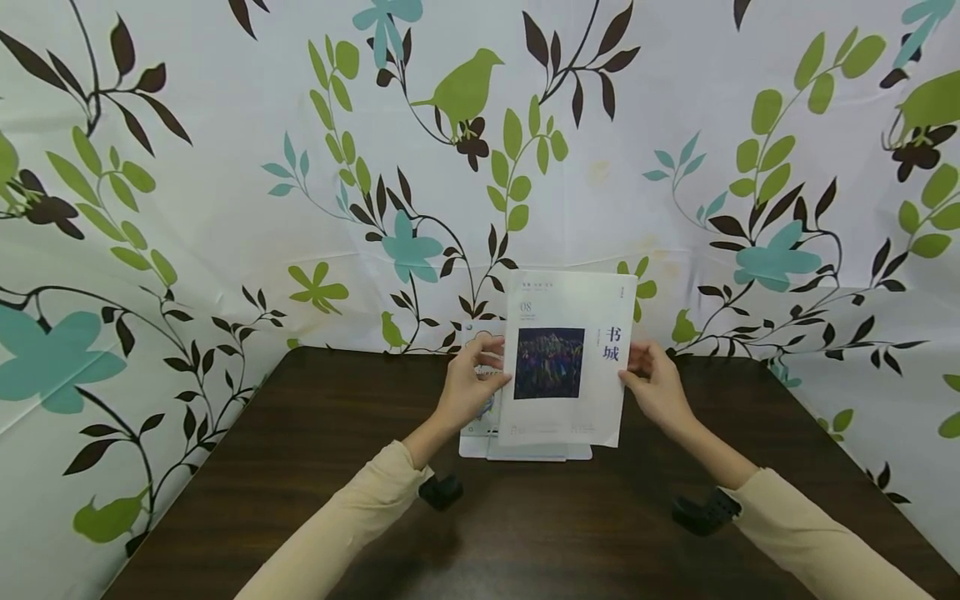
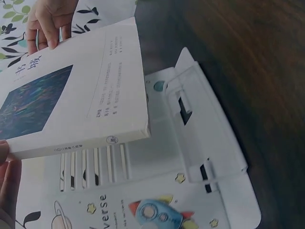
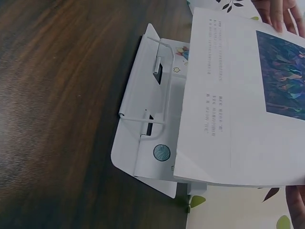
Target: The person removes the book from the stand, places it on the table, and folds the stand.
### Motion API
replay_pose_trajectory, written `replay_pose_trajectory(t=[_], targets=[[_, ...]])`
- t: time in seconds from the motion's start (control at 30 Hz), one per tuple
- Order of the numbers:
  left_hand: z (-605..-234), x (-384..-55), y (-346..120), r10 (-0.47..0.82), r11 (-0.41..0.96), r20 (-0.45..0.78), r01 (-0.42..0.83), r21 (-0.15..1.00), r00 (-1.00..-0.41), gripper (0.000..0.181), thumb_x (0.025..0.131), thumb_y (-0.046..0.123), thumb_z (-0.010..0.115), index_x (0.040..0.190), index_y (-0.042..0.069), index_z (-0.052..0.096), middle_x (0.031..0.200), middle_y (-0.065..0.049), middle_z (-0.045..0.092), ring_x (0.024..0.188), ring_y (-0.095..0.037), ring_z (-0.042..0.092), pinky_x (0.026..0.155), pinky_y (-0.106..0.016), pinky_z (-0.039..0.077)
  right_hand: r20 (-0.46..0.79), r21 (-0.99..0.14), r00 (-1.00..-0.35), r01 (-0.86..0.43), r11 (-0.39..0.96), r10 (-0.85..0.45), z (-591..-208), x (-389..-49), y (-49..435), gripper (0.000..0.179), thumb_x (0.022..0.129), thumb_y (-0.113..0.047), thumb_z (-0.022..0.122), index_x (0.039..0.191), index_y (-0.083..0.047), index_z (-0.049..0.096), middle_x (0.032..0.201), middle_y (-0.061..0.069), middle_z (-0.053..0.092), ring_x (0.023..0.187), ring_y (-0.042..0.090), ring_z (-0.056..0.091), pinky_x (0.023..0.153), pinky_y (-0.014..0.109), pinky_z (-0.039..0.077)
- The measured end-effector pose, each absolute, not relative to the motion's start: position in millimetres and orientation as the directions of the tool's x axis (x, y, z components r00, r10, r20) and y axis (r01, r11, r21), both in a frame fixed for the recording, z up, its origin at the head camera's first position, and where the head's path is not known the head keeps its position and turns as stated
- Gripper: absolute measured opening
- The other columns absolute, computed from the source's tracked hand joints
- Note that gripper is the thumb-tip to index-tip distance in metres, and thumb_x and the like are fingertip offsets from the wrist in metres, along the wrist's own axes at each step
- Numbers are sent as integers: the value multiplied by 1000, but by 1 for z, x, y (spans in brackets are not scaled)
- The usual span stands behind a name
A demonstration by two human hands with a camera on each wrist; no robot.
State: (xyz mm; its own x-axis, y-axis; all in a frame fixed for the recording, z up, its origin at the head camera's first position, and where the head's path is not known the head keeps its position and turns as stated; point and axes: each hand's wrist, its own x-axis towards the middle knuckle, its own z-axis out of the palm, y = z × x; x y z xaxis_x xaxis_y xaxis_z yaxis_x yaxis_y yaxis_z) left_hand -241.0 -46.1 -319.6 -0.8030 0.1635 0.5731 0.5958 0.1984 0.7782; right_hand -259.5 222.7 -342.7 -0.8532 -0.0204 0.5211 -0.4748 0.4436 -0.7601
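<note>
Both hands hold a white paperback book (image 1: pixel 551 421) upright, its cover bearing a dark square picture and the number 08. My left hand (image 1: pixel 467 385) pinches the book's left edge, thumb in front and fingers behind. On the right edge, my right hand (image 1: pixel 660 387) pinches it the same way. Behind the book stands a white book stand (image 2: pixel 209 129) printed with a rocket, stars and a planet. The left wrist view shows a gap between the book's lower edge and the stand's ledge. A wire page holder (image 3: pixel 167 86) lies along that ledge.
The stand rests on a dark brown wooden table (image 1: pixel 360 517), toward its back edge. A white cloth (image 1: pixel 225 167) printed with leaves, birds and flowers hangs behind and at the sides. Black wrist devices (image 1: pixel 705 510) sit at the cream sleeves.
</note>
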Motion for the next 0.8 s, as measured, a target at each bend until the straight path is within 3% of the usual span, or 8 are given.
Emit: replay_pose_trajectory(t=[0.2,0.57,0.8], targets=[[-323,-233,-39,190,160,511,540,827,-838,43,74,-15,64,115,-11,52,103,-24,55,87,-35,58,67,-29,52,519,-757,-854,-483,440,-45,-346,-247,234,30,78,18,54,106,15,46,97,27,55,75,-1,51,64,11,43],[-334,-229,-30,197,129,465,493,860,-863,44,73,-15,63,116,-11,52,102,-24,56,85,-36,59,65,-23,47,411,-797,-911,-384,466,-47,-352,-236,247,33,82,10,57,113,11,47,102,26,57,78,0,52,65,15,44],[-343,-229,-32,227,100,441,471,877,-869,43,74,-16,61,116,-15,51,104,-27,55,86,-39,58,67,-26,52,213,-869,-971,-237,434,-105,-345,-230,252,39,84,5,56,119,12,40,103,24,54,80,10,56,64,23,48]])
